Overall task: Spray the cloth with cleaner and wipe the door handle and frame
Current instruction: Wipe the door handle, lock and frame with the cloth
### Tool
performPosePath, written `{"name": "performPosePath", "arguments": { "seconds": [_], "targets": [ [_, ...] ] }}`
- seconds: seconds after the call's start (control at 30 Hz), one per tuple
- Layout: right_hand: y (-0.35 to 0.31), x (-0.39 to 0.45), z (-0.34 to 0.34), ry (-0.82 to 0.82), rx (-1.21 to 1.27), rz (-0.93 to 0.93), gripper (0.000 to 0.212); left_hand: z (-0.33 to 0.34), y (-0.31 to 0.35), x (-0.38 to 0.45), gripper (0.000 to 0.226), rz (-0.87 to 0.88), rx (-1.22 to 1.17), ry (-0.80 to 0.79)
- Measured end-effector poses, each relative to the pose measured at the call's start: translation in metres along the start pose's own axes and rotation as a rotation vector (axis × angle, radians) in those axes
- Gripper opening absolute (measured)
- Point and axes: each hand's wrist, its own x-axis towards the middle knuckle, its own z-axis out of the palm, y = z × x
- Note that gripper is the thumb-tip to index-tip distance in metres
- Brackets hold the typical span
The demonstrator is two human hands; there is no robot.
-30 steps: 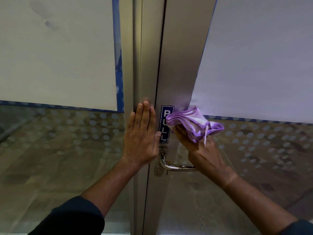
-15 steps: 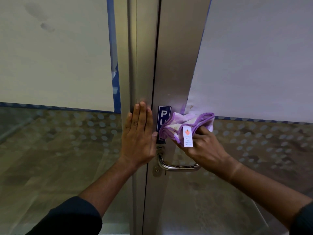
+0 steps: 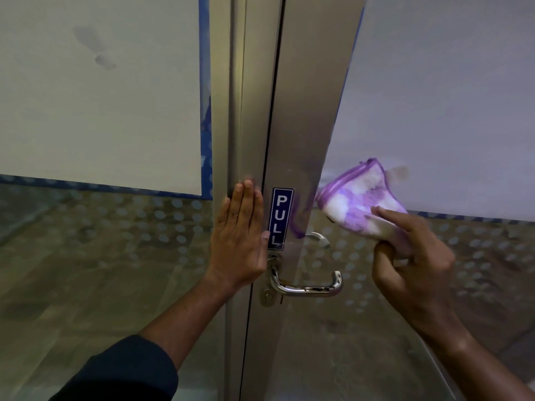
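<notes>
We brace our left hand [image 3: 238, 233], flat and open, left of the door handle [image 3: 304, 285]. Right hand [image 3: 411, 256] clamps cloth [image 3: 359, 204] above-right; handle seemingly unwiped.

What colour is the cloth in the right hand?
Purple and white, with a purple stitched edge; the cloth is motion-blurred in the head view, bunched in the right hand.

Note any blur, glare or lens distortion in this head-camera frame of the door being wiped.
Head view: the purple-and-white cloth in the right hand is motion-blurred, with a purple reflection on the brushed-metal door frame; the left hand, blue PULL sign and chrome lever handle are sharp, the handle carrying small highlights; wide-angle lens tilts the frame edges; lighting dim.
</notes>
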Motion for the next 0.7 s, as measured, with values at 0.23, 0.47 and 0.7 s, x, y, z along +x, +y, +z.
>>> {"name": "performPosePath", "arguments": {
  "seconds": [0.23,0.47,0.7],
  "targets": [
    [-0.011,0.01,-0.01,0.11,0.345,0.265,0.035,-0.001,0.0,0.0,0.088,-0.003,0.004,-0.016],
    [-0.011,0.017,-0.006,0.247,0.251,0.354,0.034,0.002,-0.001,0.0,0.091,-0.006,0.018,-0.008],
    [-0.02,0.002,0.012,0.201,-0.122,-0.003,0.044,0.006,-0.002,0.0,0.093,-0.007,0.019,-0.013]
  ]
}}
